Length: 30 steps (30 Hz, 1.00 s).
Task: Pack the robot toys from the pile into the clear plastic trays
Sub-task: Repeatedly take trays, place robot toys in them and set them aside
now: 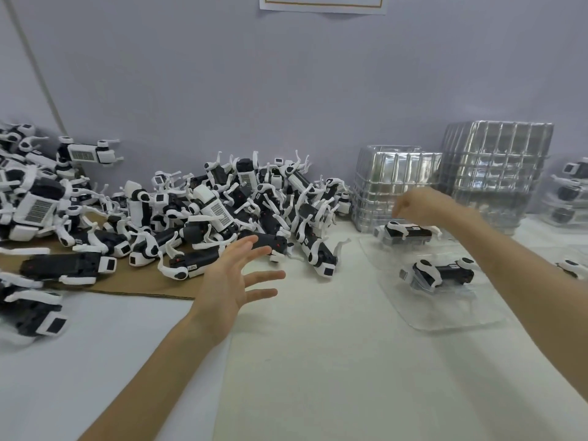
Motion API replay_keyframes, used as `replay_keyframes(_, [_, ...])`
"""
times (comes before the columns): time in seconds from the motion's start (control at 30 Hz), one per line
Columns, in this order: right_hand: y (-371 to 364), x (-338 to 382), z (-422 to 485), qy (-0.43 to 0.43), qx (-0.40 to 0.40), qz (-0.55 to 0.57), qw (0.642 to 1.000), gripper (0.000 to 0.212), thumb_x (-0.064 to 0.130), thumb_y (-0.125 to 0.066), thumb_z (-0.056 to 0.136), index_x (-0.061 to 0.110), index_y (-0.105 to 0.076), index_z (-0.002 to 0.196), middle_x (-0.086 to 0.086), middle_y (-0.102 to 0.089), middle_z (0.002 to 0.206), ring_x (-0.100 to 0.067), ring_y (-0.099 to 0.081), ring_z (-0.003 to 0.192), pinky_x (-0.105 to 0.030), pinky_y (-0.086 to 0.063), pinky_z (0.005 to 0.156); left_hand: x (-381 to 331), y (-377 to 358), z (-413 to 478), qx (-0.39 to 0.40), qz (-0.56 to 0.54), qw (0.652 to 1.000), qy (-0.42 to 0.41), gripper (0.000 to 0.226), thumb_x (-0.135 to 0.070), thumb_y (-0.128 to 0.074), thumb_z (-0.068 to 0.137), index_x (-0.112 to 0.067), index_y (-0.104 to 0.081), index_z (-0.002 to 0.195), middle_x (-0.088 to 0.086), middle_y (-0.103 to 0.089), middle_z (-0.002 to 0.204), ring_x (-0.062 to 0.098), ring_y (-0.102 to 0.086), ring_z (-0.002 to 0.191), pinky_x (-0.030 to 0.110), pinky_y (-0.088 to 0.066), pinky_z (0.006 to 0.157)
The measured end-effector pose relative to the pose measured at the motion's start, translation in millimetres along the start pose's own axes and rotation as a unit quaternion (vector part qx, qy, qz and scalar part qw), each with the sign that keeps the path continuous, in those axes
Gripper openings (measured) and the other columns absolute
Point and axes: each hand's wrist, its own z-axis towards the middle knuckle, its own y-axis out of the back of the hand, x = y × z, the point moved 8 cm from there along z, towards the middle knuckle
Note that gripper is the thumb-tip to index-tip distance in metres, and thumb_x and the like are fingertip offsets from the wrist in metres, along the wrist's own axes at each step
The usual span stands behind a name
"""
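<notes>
The left hand is released, fingers spread, just short of the pile. The nearest robot toy lies just beyond its fingertips, long axis crosswise to the reach. The right hand hangs curled above the clear tray, which holds two toys. I cannot tell whether it pinches anything. The left hand is the nearer one for the pick.

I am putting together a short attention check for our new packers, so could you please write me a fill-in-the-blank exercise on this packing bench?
1. The left hand reaches toward the pile of robot toys with its fingers ____.
2. The flat clear tray below the right hand holds ____ toys.
3. The brown sheet under part of the pile is made of ____.

Missing words: spread; two; cardboard.
</notes>
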Motion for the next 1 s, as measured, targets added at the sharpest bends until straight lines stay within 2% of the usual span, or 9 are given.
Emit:
replay_keyframes(0.07, [-4.6, 20.8, -6.0, 0.055, -0.030, 0.048, 0.997, 0.033, 0.025, -0.051, 0.104, 0.022, -0.061, 0.135, -0.003, -0.056, 0.145, -0.025, -0.055, 0.128, -0.045, -0.041, 0.111, -1.6, -0.1, -0.8, -0.004, 0.007, 1.000, -0.002, 0.051, -0.036, -0.060, 0.092, -0.018, -0.050, 0.138, 0.006, -0.064, 0.132, 0.038, -0.072, 0.101, 0.043, -0.057, 0.070])
replay_keyframes(0.2, [-52.8, 36.8, -21.4, 0.082, 0.110, 0.057, 0.989, 0.054, 0.045, -0.037, 0.107, 0.021, -0.036, 0.155, -0.003, -0.031, 0.162, -0.025, -0.031, 0.148, -0.044, -0.020, 0.121, -4.2, 0.5, -2.3, -0.014, 0.010, 1.000, -0.004, 0.045, -0.035, -0.054, 0.096, -0.018, -0.051, 0.138, 0.006, -0.064, 0.132, 0.037, -0.072, 0.100, 0.043, -0.056, 0.072])
replay_keyframes(0.3, [-62.4, 19.1, -25.6, 0.026, 0.137, 0.024, 0.990, 0.059, 0.050, -0.037, 0.106, 0.024, -0.029, 0.158, -0.001, -0.031, 0.163, -0.025, -0.031, 0.148, -0.044, -0.022, 0.122, -3.4, 0.2, -2.1, -0.017, 0.007, 1.000, 0.001, 0.048, -0.035, -0.057, 0.094, -0.017, -0.051, 0.138, 0.006, -0.065, 0.131, 0.037, -0.072, 0.100, 0.042, -0.056, 0.070])
replay_keyframes(0.4, [-50.9, 18.3, -23.6, 0.021, 0.148, -0.001, 0.989, 0.054, 0.044, -0.047, 0.104, 0.021, -0.039, 0.152, -0.003, -0.044, 0.154, -0.025, -0.045, 0.138, -0.043, -0.032, 0.118, 0.7, -1.4, -3.0, -0.010, -0.042, 0.999, 0.027, 0.048, -0.034, -0.059, 0.090, -0.016, -0.056, 0.134, 0.007, -0.070, 0.125, 0.036, -0.072, 0.100, 0.040, -0.058, 0.069])
replay_keyframes(0.5, [-9.4, 27.1, -7.7, 0.042, 0.032, 0.033, 0.998, 0.045, 0.030, -0.062, 0.099, 0.016, -0.054, 0.140, -0.007, -0.059, 0.140, -0.025, -0.058, 0.122, -0.040, -0.045, 0.107, 10.2, -4.4, -3.2, 0.003, -0.083, 0.994, 0.074, 0.055, -0.038, -0.064, 0.076, -0.014, -0.062, 0.125, 0.007, -0.072, 0.121, 0.029, -0.073, 0.092, 0.036, -0.058, 0.068])
replay_keyframes(0.57, [27.5, 27.3, 6.0, 0.034, -0.117, 0.049, 0.991, 0.060, 0.025, -0.072, 0.091, 0.017, -0.046, 0.145, -0.010, -0.055, 0.142, -0.030, -0.058, 0.120, -0.038, -0.047, 0.096, 18.5, -5.2, -2.4, 0.012, -0.089, 0.991, 0.101, 0.048, -0.037, -0.064, 0.076, -0.015, -0.064, 0.119, 0.006, -0.072, 0.114, 0.025, -0.071, 0.085, 0.033, -0.055, 0.068])
replay_keyframes(0.63, [49.3, 27.5, 22.5, 0.014, -0.194, 0.011, 0.981, 0.085, 0.032, -0.080, 0.084, 0.017, -0.031, 0.152, -0.014, -0.042, 0.150, -0.036, -0.048, 0.130, -0.049, -0.044, 0.102, 26.7, -4.5, -1.2, 0.010, -0.087, 0.989, 0.119, 0.044, -0.037, -0.065, 0.075, -0.017, -0.067, 0.114, 0.005, -0.072, 0.108, 0.023, -0.069, 0.080, 0.032, -0.053, 0.067])
replay_keyframes(0.77, [51.0, 30.9, 57.5, 0.027, -0.174, -0.118, 0.977, 0.107, 0.037, -0.084, 0.077, 0.015, -0.017, 0.158, -0.016, -0.032, 0.157, -0.037, -0.035, 0.142, -0.061, -0.028, 0.116, 37.5, -4.4, 0.3, 0.006, -0.088, 0.987, 0.136, 0.036, -0.035, -0.067, 0.072, -0.018, -0.074, 0.102, 0.006, -0.071, 0.101, 0.022, -0.066, 0.074, 0.033, -0.049, 0.065])
replay_keyframes(1.0, [50.1, 15.5, 78.1, 0.070, -0.183, -0.212, 0.958, 0.102, 0.044, -0.080, 0.079, 0.022, -0.017, 0.155, -0.013, -0.044, 0.150, -0.037, -0.048, 0.133, -0.059, -0.038, 0.108, 43.6, -6.6, -1.7, 0.006, -0.100, 0.983, 0.151, 0.052, -0.032, -0.072, 0.068, -0.012, -0.068, 0.116, 0.010, -0.069, 0.099, 0.023, -0.062, 0.070, 0.034, -0.045, 0.063])
